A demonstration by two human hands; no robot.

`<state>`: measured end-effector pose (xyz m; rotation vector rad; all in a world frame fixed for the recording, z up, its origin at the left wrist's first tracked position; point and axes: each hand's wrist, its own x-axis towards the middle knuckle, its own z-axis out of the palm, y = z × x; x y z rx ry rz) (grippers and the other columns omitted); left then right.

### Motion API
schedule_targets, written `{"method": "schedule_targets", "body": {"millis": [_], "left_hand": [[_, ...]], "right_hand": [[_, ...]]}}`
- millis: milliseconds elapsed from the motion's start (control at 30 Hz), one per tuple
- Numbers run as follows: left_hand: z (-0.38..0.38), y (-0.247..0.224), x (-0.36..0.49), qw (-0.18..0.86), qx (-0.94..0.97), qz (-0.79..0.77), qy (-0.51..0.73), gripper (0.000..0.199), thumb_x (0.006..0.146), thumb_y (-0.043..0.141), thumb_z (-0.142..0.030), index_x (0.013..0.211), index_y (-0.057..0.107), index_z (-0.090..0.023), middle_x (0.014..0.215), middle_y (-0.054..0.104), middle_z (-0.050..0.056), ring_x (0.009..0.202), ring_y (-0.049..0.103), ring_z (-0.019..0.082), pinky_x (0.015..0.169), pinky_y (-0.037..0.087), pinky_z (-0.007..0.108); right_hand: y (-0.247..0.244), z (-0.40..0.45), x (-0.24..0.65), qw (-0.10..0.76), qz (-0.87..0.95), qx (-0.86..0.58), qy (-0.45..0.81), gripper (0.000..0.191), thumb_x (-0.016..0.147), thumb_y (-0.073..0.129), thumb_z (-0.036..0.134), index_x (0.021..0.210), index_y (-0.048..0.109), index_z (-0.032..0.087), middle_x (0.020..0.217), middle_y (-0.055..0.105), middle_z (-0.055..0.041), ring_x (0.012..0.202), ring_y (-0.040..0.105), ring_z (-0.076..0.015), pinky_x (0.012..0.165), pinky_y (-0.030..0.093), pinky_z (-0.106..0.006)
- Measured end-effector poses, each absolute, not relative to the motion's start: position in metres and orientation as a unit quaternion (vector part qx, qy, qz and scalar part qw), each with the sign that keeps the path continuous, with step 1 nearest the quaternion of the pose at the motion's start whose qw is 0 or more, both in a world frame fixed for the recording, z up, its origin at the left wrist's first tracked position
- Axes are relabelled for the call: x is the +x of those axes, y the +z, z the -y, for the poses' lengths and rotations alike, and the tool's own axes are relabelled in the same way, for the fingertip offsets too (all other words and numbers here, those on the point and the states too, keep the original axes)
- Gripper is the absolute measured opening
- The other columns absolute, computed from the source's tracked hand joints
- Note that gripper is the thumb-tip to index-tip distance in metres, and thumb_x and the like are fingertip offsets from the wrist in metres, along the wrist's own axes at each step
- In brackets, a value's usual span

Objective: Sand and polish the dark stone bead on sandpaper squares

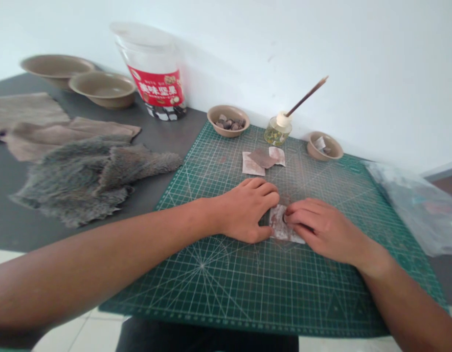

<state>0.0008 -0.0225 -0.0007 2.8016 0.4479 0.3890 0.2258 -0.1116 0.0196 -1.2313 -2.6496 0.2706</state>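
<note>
1. Right hand (319, 227) pinches a small dark thing (285, 218) against the dusty sheet (277, 226).
2. Left hand (250, 210), thumb and fingers apart, is at the sheet's edge.
3. Looks like rubbing; the next rub needs a flat sheet.
4. Green mat (226, 278) underneath.

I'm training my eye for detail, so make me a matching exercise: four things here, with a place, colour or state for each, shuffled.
1. Furry cloth
2. Plastic jar
3. Cutting mat
4. Smudged sheet nearest the person

A. Green with white lines
B. Between left hand and right hand, partly covered
C. Grey and rumpled
D. Bears a red label

Pairs: 1-C; 2-D; 3-A; 4-B
</note>
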Motion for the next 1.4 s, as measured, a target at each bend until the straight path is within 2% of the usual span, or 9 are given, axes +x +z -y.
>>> {"method": "schedule_targets", "body": {"millis": [100, 233, 400, 567, 700, 833, 1067, 1233, 1400], "left_hand": [[0.022, 0.0, 0.001, 0.144, 0.969, -0.151, 0.133, 0.04, 0.081, 0.067, -0.047, 0.106, 0.057, -0.017, 0.129, 0.056, 0.013, 0.12, 0.05, 0.033, 0.107, 0.039, 0.047], [0.022, 0.0, 0.0, 0.139, 0.969, -0.158, 0.132, 0.04, 0.08, 0.068, -0.046, 0.106, 0.056, -0.018, 0.131, 0.055, 0.013, 0.121, 0.049, 0.033, 0.107, 0.039, 0.047], [0.022, 0.0, 0.001, 0.144, 0.969, -0.155, 0.13, 0.04, 0.081, 0.068, -0.048, 0.104, 0.056, -0.018, 0.13, 0.056, 0.012, 0.121, 0.05, 0.033, 0.107, 0.039, 0.047], [0.021, -0.002, 0.0, 0.136, 0.97, -0.155, 0.131, 0.041, 0.081, 0.067, -0.047, 0.107, 0.056, -0.018, 0.133, 0.055, 0.013, 0.123, 0.049, 0.033, 0.108, 0.038, 0.048], [0.022, -0.002, -0.001, 0.138, 0.972, -0.148, 0.123, 0.044, 0.082, 0.067, -0.05, 0.109, 0.056, -0.017, 0.134, 0.054, 0.013, 0.124, 0.049, 0.034, 0.109, 0.037, 0.048], [0.023, -0.001, -0.001, 0.136, 0.97, -0.161, 0.122, 0.043, 0.082, 0.067, -0.048, 0.109, 0.056, -0.017, 0.137, 0.053, 0.013, 0.128, 0.047, 0.034, 0.111, 0.035, 0.049], [0.023, -0.002, -0.001, 0.151, 0.968, -0.158, 0.122, 0.046, 0.083, 0.066, -0.051, 0.112, 0.056, -0.017, 0.138, 0.053, 0.013, 0.129, 0.046, 0.034, 0.111, 0.035, 0.049], [0.023, -0.001, -0.001, 0.149, 0.969, -0.161, 0.117, 0.043, 0.083, 0.067, -0.049, 0.109, 0.056, -0.017, 0.139, 0.052, 0.013, 0.129, 0.045, 0.035, 0.111, 0.035, 0.049], [0.023, 0.0, -0.001, 0.144, 0.969, -0.162, 0.114, 0.043, 0.083, 0.067, -0.049, 0.11, 0.055, -0.017, 0.138, 0.051, 0.013, 0.129, 0.045, 0.035, 0.11, 0.036, 0.048]], "right_hand": [[0.019, 0.113, 0.224, 0.102, 0.91, -0.39, 0.097, 0.012, 0.099, 0.055, 0.018, 0.097, 0.067, 0.02, 0.103, 0.071, -0.0056, 0.092, 0.064, -0.0212, 0.083, 0.048, -0.039], [0.018, 0.111, 0.226, 0.102, 0.884, -0.454, 0.055, 0.014, 0.1, 0.053, 0.019, 0.098, 0.067, 0.019, 0.103, 0.07, -0.0083, 0.095, 0.063, -0.0239, 0.084, 0.047, -0.041], [0.018, 0.109, 0.226, 0.089, 0.902, -0.41, 0.097, 0.015, 0.099, 0.054, 0.017, 0.096, 0.068, 0.02, 0.103, 0.071, -0.0064, 0.094, 0.065, -0.0216, 0.081, 0.047, -0.038], [0.016, 0.108, 0.228, 0.113, 0.877, -0.467, 0.027, 0.014, 0.099, 0.055, 0.018, 0.098, 0.069, 0.02, 0.106, 0.073, -0.0079, 0.097, 0.067, -0.0242, 0.084, 0.047, -0.04], [0.016, 0.11, 0.227, 0.097, 0.903, -0.417, 0.033, 0.015, 0.099, 0.055, 0.017, 0.099, 0.069, 0.021, 0.107, 0.074, -0.0054, 0.094, 0.068, -0.0218, 0.08, 0.047, -0.038], [0.016, 0.107, 0.227, 0.102, 0.879, -0.466, 0.007, 0.013, 0.099, 0.056, 0.019, 0.099, 0.069, 0.02, 0.106, 0.074, -0.0078, 0.096, 0.068, -0.0244, 0.082, 0.048, -0.04], [0.018, 0.11, 0.227, 0.1, 0.907, -0.405, 0.057, 0.017, 0.097, 0.055, 0.016, 0.098, 0.071, 0.022, 0.107, 0.073, -0.007, 0.093, 0.068, -0.0228, 0.082, 0.053, -0.04], [0.012, 0.1, 0.234, 0.139, 0.887, -0.434, 0.079, 0.016, 0.097, 0.056, 0.016, 0.101, 0.07, 0.023, 0.112, 0.07, -0.0071, 0.102, 0.065, -0.0232, 0.089, 0.054, -0.041], [0.013, 0.103, 0.232, 0.151, 0.872, -0.453, 0.105, 0.015, 0.099, 0.053, 0.017, 0.101, 0.067, 0.021, 0.112, 0.067, -0.0085, 0.101, 0.063, -0.0228, 0.088, 0.054, -0.041]]}}
